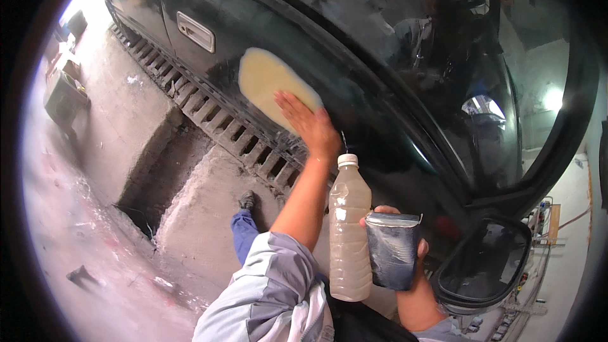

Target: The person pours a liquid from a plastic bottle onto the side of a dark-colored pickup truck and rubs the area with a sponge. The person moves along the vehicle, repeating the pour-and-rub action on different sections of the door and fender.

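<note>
My left hand lies flat, fingers stretched, on the lower end of a smooth yellowish filler patch on the dark green car door. My right hand is wrapped round a dark block that looks like a sanding block covered in sandpaper. Fingertips of that hand also reach a ribbed clear plastic bottle, which stands upright against the block. Cloudy liquid fills the bottle, and a thin spurt rises from its white cap. How the hand grips the bottle is partly hidden behind the block.
A door handle sits left of the patch, and a side mirror juts out at the lower right. Below the car run a slotted floor grate and a rectangular pit. A box-like object stands at the far left.
</note>
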Tool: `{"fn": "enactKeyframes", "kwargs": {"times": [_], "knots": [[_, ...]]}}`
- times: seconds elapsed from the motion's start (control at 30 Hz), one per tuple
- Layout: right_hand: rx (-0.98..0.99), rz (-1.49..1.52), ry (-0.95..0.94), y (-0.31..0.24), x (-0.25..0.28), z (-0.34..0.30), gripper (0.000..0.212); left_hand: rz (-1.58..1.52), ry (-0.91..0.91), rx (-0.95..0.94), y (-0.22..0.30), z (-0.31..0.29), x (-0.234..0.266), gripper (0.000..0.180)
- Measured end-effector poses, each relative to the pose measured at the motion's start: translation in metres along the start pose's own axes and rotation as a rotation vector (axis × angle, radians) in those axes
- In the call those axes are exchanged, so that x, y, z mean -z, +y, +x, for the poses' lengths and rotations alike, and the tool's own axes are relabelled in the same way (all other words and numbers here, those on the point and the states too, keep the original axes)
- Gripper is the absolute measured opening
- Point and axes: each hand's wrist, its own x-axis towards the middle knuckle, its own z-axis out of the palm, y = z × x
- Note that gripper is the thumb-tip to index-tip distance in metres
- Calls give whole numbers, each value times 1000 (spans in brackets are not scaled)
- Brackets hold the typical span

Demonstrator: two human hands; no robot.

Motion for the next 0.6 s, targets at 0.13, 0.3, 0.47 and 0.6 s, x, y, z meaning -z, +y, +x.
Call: {"fn": "enactKeyframes", "kwargs": {"times": [0.13, 0.3, 0.47, 0.6], "knots": [[1, -75, 26, 0, 14, -5, 109, -22, 28, 6, -4, -74, -16, 74], [-4, -77, 51, 0, 23, 2, 107, -23, 88, 359, -7, -72, -32, 70], [-42, -4, -84, 8, 18, 15, 106, 311, 115, 242, -153, 89, 1, 61], [-54, -177, -21, 10, 31, 15, 109, -88, 173, 470, -147, 128, 13, 58]]}}
